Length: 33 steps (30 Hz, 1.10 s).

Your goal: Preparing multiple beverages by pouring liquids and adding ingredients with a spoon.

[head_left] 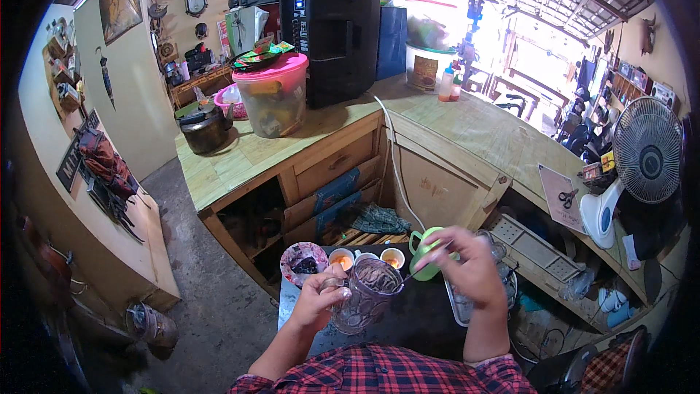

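Note:
My left hand [321, 298] is closed around the handle of a large clear glass mug [364, 310], held tilted over the low table. Greyish-purple matter coats the mug's inside near the rim. Pinched in my right hand [467, 263] is a thin utensil [418, 268], probably a spoon, its lower end at the mug's rim; its tip is hidden. Just behind those fingers stands a light green mug [423, 266], partly covered by the hand. A bowl [286, 266] with dark contents sits left of the glass mug. Beyond it are small cups [341, 257], two with orange contents.
A grey tray [459, 310] with glassware lies under my right forearm. The wooden counter [430, 113] wraps around ahead, bearing a black speaker [332, 36], a pink-lidded tub [271, 98], a kettle [205, 131], scissors [567, 198] and a white fan [601, 211]. A white cable [394, 153] hangs down its front.

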Each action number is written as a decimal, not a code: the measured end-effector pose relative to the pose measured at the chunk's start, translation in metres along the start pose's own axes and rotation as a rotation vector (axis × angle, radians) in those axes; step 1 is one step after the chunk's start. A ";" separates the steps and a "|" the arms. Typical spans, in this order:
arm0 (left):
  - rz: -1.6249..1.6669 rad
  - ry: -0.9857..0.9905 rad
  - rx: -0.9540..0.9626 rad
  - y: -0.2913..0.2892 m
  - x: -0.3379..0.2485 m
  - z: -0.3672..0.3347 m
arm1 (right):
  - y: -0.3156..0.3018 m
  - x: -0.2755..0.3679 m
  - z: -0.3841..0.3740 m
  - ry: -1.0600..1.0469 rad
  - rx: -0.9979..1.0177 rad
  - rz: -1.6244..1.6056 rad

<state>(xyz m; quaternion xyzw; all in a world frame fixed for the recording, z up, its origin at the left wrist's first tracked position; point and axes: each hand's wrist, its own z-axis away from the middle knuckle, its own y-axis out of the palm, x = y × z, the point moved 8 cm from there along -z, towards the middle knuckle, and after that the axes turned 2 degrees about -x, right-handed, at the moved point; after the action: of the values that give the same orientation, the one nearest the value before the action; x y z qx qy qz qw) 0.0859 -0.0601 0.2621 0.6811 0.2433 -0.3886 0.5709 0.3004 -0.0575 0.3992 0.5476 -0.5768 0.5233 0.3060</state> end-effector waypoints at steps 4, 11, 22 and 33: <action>-0.085 -0.072 -0.020 0.010 0.002 -0.003 | 0.037 -0.018 -0.005 0.082 0.269 -0.076; -0.055 -0.318 -0.117 0.026 0.011 0.000 | 0.020 -0.065 -0.015 0.274 0.188 -0.288; -0.386 0.107 -0.164 0.017 0.004 -0.005 | 0.046 -0.084 0.002 0.446 0.338 -0.254; -0.560 0.375 -0.132 0.015 -0.016 0.002 | 0.023 -0.056 0.020 0.257 0.160 -0.164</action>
<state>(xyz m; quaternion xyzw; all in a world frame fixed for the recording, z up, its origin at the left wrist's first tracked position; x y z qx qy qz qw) 0.0874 -0.0634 0.2838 0.6089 0.5462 -0.3818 0.4303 0.2949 -0.0627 0.3358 0.5440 -0.4429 0.6066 0.3741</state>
